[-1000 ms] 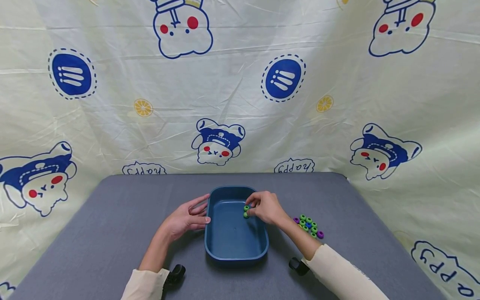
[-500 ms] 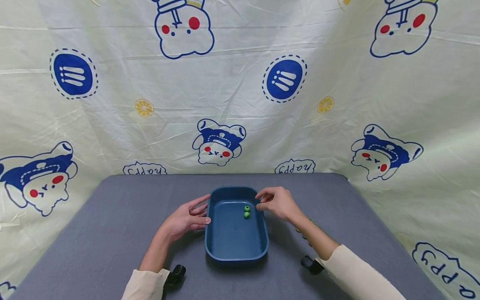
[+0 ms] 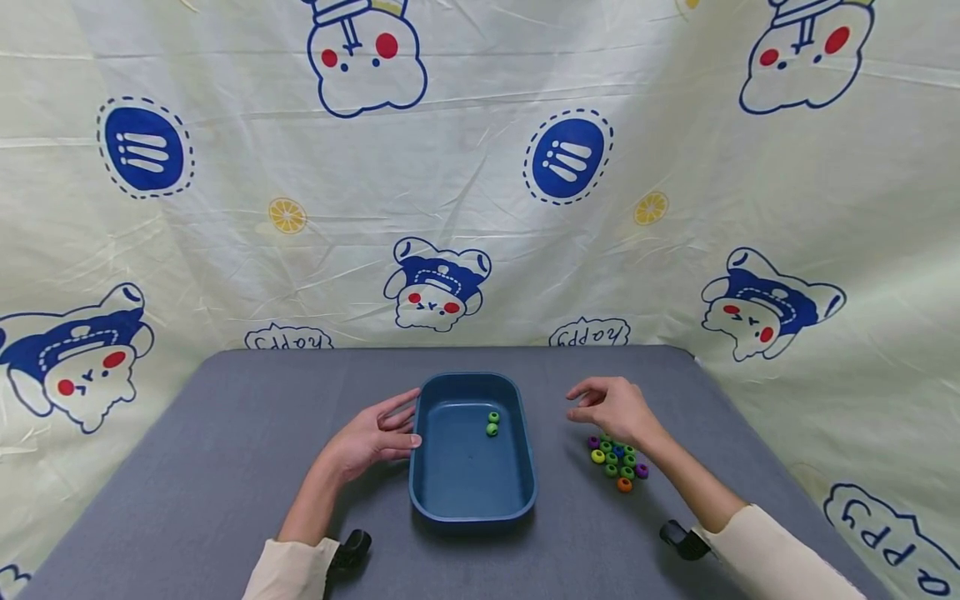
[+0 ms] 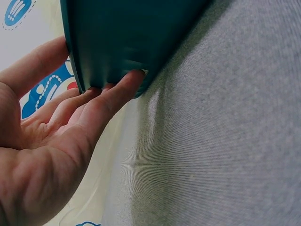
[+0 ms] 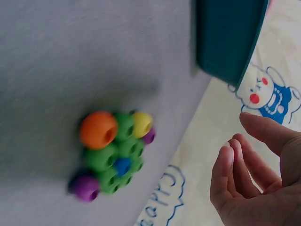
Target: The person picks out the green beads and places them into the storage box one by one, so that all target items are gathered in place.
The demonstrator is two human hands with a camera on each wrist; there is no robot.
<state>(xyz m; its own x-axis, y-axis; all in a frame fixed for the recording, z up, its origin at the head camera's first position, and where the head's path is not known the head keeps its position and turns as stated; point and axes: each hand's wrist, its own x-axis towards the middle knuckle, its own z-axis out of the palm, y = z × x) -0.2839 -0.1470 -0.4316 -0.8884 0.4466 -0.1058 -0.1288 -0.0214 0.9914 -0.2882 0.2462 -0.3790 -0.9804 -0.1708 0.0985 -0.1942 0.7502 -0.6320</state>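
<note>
A blue rectangular tub (image 3: 471, 492) stands on the grey table, with two green beads (image 3: 492, 423) on its floor toward the right wall. My left hand (image 3: 372, 433) touches the tub's left side, its fingers extended along the wall and the thumb at the rim, as the left wrist view also shows. To the right of the tub, my right hand (image 3: 617, 408) hovers with bent fingers, thumb and fingertips apart and nothing between them. Just below it lies a cluster of beads: several green ones, an orange bead (image 5: 99, 130), a yellow bead (image 5: 142, 124), a blue bead (image 5: 122, 166) and purple ones.
The grey table (image 3: 247, 467) reaches back to a pale printed curtain (image 3: 480, 167) that hangs behind and on both sides. A black strap mount sits at each wrist.
My right hand has left the two green beads in the tub, passed over its right rim and moved right to the bead cluster. The left hand has stayed on the tub.
</note>
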